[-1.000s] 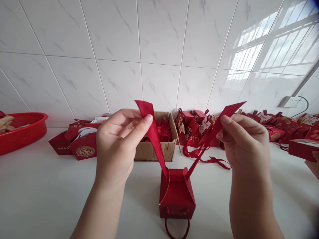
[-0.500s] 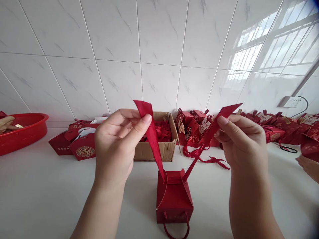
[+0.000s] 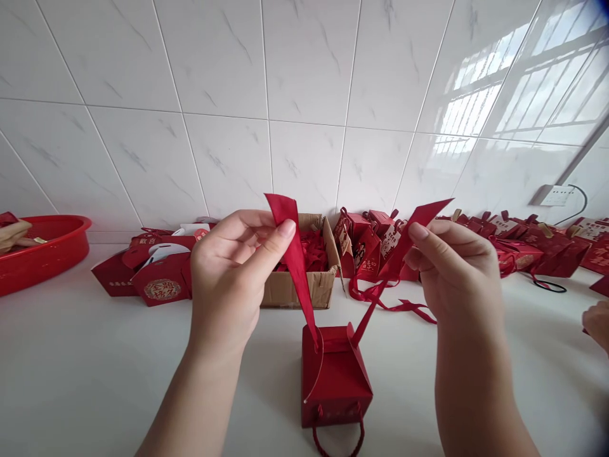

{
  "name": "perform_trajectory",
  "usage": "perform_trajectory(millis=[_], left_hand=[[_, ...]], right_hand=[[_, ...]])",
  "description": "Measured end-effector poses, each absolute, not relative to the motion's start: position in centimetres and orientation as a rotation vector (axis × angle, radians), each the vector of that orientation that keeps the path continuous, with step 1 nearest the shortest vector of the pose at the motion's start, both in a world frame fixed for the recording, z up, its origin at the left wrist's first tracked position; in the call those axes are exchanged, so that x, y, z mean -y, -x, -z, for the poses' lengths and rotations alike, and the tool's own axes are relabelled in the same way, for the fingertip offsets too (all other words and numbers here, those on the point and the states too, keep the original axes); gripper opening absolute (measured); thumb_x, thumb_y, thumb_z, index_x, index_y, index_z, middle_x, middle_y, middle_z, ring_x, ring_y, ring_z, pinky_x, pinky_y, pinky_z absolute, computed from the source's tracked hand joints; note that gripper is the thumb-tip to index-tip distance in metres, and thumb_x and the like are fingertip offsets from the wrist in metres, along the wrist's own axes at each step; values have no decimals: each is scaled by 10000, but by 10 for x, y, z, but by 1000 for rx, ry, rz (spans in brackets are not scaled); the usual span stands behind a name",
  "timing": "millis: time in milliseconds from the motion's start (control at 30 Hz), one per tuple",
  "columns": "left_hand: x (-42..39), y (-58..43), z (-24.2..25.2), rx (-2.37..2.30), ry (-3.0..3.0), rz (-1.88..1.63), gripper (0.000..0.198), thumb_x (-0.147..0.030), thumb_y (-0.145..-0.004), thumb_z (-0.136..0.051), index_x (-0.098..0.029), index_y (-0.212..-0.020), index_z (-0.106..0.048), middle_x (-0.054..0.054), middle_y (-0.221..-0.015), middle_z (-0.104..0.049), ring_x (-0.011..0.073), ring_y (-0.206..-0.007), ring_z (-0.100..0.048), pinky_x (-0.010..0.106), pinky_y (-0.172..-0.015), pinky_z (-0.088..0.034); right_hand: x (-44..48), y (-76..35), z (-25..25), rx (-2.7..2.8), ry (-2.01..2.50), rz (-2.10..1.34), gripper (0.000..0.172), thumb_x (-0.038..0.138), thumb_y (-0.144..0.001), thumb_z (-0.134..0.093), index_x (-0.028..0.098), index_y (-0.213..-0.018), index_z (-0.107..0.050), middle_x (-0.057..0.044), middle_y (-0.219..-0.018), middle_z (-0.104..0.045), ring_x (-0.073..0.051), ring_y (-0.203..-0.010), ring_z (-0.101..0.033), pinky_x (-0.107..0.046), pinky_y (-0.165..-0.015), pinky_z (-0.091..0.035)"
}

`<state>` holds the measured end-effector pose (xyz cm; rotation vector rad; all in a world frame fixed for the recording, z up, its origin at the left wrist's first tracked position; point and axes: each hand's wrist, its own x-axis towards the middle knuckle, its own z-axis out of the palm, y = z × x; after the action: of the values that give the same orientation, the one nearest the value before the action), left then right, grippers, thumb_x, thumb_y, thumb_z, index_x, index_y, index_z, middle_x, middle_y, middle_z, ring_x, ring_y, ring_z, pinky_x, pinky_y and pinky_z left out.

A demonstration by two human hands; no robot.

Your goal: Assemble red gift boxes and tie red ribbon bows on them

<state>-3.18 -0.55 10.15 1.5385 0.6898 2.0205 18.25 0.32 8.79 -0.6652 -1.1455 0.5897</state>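
Note:
A small red gift box (image 3: pixel 335 381) with a cord handle stands on the white counter (image 3: pixel 95 355) in front of me. A red ribbon (image 3: pixel 297 266) runs up from its top in two ends. My left hand (image 3: pixel 233 279) pinches the left end between thumb and fingers. My right hand (image 3: pixel 451 266) pinches the right end, held up and out to the right. Both ends are pulled taut above the box.
A cardboard box (image 3: pixel 304 279) of red ribbons sits behind. Flat red boxes (image 3: pixel 157 270) lie at left, finished red boxes (image 3: pixel 523 247) line the wall at right. A red basin (image 3: pixel 42 251) stands far left. Another person's hand (image 3: pixel 597 324) shows at the right edge.
Both hands shifted slightly with the ribbon ends still pinched; the box moved a little on the counter. The other person's hand at right moved and no longer holds a red box in view.

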Motion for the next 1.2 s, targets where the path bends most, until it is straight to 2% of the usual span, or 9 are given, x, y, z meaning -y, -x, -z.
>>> perform_trajectory(millis=[267, 367, 467, 633, 700, 800, 933, 1067, 1200], left_hand=[[8, 32, -102, -655, -1533, -1996, 56, -209, -794, -717, -173, -828, -690, 18, -770, -667, 171, -827, -642, 300, -779, -530], [10, 31, -103, -650, -1538, -1948, 66, -226, -832, -678, -163, -848, -666, 24, -777, -675, 169, -795, -645, 306, -757, -538], [11, 28, -102, -643, -1553, -1840, 72, -246, -853, -652, -175, -860, -653, -2, -711, -648, 123, -686, -621, 246, -668, -529], [10, 16, -96, -729, -1653, -1514, 92, -250, -784, -728, -189, -805, -662, -22, -708, -631, 76, -627, -582, 168, -571, -488], [8, 11, -94, -786, -1673, -1425, 167, -260, -766, -744, -179, -734, -601, -32, -678, -610, 66, -592, -557, 157, -528, -460], [6, 8, -92, -843, -1629, -1400, 296, -285, -736, -768, -193, -742, -487, -43, -680, -607, 76, -589, -550, 164, -508, -437], [2, 7, -92, -874, -1627, -1377, 313, -325, -743, -759, -221, -939, -539, 3, -833, -686, 136, -731, -635, 220, -608, -503], [-1, 9, -90, -831, -1673, -1465, 196, -288, -757, -747, -185, -820, -592, 9, -812, -694, 141, -767, -660, 238, -699, -530], [-4, 12, -88, -824, -1721, -1467, 168, -209, -741, -753, -190, -753, -586, -32, -655, -666, 119, -658, -640, 218, -630, -513]], right_hand=[[-2, -179, -87, 1181, 621, -640, 142, 293, -746, -775, 222, -707, -658, 41, -612, -560, -76, -553, -535, -186, -494, -464], [-3, -178, -86, 1228, 588, -717, 116, 285, -792, -732, 221, -740, -651, 25, -704, -646, -99, -627, -622, -214, -597, -538], [-5, -176, -85, 1322, 561, -921, 70, 280, -838, -682, 227, -800, -657, 14, -743, -681, -126, -660, -671, -276, -664, -578], [-8, -168, -81, 1462, 594, -1041, 85, 262, -849, -671, 206, -903, -708, 19, -666, -648, -66, -517, -590, -171, -492, -488], [-9, -164, -80, 1510, 572, -1052, 97, 251, -853, -667, 197, -905, -727, 26, -625, -618, -51, -487, -549, -155, -451, -438], [-9, -160, -79, 1566, 482, -1118, 110, 226, -870, -644, 198, -897, -746, 37, -581, -578, -45, -484, -528, -162, -466, -420], [-11, -161, -75, 1582, 379, -1192, 150, 200, -898, -601, 207, -929, -748, 30, -612, -580, -49, -515, -531, -180, -502, -433], [-10, -161, -74, 1643, 342, -1251, 215, 183, -873, -632, 250, -1061, -712, 22, -724, -618, -75, -565, -609, -202, -534, -489], [-11, -159, -75, 1669, 305, -1310, 237, 229, -896, -608, 268, -1116, -686, -11, -898, -676, -102, -618, -671, -255, -617, -560]])
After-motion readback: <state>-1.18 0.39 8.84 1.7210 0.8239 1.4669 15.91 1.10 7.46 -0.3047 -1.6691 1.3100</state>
